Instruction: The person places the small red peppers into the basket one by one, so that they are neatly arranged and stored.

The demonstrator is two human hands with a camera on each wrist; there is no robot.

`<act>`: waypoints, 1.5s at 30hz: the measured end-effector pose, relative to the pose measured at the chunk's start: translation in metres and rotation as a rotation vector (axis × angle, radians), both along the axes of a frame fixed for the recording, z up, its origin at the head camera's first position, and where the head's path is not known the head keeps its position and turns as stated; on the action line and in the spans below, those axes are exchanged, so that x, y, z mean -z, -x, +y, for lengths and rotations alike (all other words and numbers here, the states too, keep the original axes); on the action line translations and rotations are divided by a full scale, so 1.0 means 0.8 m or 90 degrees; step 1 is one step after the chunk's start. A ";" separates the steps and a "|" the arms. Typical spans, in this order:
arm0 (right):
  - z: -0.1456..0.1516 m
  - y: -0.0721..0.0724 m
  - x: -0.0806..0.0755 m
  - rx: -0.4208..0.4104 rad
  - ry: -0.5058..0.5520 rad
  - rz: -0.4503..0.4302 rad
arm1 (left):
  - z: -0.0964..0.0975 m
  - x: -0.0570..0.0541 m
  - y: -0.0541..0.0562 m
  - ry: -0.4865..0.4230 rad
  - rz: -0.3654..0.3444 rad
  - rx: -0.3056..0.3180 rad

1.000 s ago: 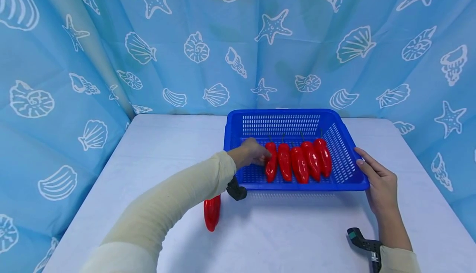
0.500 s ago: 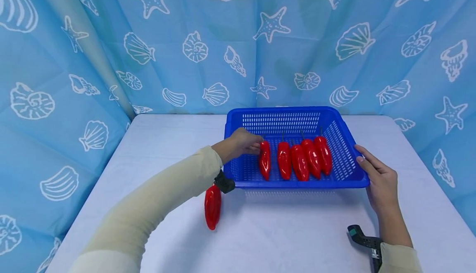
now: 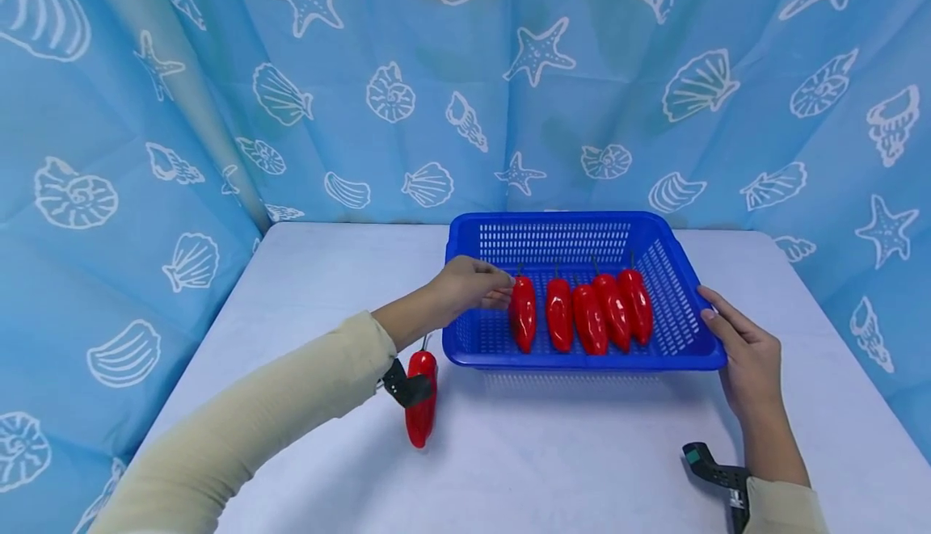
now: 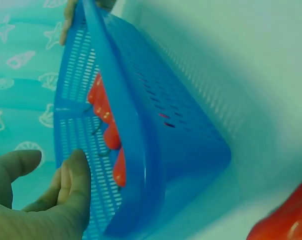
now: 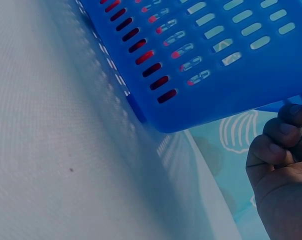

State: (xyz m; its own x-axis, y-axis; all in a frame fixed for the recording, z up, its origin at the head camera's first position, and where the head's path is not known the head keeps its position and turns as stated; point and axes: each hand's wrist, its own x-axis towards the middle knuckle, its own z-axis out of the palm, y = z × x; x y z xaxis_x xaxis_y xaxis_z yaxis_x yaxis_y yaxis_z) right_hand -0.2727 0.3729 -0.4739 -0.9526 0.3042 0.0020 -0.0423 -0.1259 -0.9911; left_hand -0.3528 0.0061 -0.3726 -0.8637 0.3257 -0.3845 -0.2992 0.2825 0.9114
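A blue plastic basket [image 3: 553, 359] with slotted walls stands on the table. Several glossy red chili peppers [image 3: 559, 316] lie in it side by side, stems toward the back wall. My left hand [image 3: 465, 285] hovers over the basket's left side, next to the leftmost pepper [image 3: 522, 316]. In the left wrist view, the thumb [image 4: 21, 164] and fingers are apart with nothing between them. At the basket's right edge my right hand [image 3: 749, 360] grips the rim, its fingers [image 5: 278, 145] curled. One more red pepper [image 3: 422, 421] lies outside, left of the basket, partly behind the left wrist's black mount.
A white cloth [image 3: 567, 453] covers the table. Behind it and at both sides hangs a blue curtain [image 3: 407, 49] with white shell and starfish prints. The basket stands near the table's back edge.
My left hand has moved the leftmost pepper slightly left in the basket, let go of it and drawn back leftward. My right hand keeps its hold on the rim.
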 end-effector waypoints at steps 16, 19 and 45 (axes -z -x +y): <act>0.001 -0.003 0.006 0.009 0.000 -0.007 | -0.071 -0.009 -0.029 0.006 0.038 -0.081; 0.001 -0.002 0.005 0.010 0.000 -0.008 | -0.087 -0.007 -0.035 0.023 0.054 -0.102; 0.000 0.002 0.003 0.015 0.006 -0.001 | -0.146 0.089 -0.094 0.298 0.011 -0.108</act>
State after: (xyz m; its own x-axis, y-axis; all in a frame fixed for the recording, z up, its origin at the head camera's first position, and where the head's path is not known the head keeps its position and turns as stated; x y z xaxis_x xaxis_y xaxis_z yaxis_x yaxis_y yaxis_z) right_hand -0.2744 0.3727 -0.4767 -0.9452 0.3264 -0.0029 -0.0432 -0.1337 -0.9901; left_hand -0.2773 -0.1110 -0.4439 -0.8974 -0.0234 -0.4406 -0.3615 0.6116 0.7037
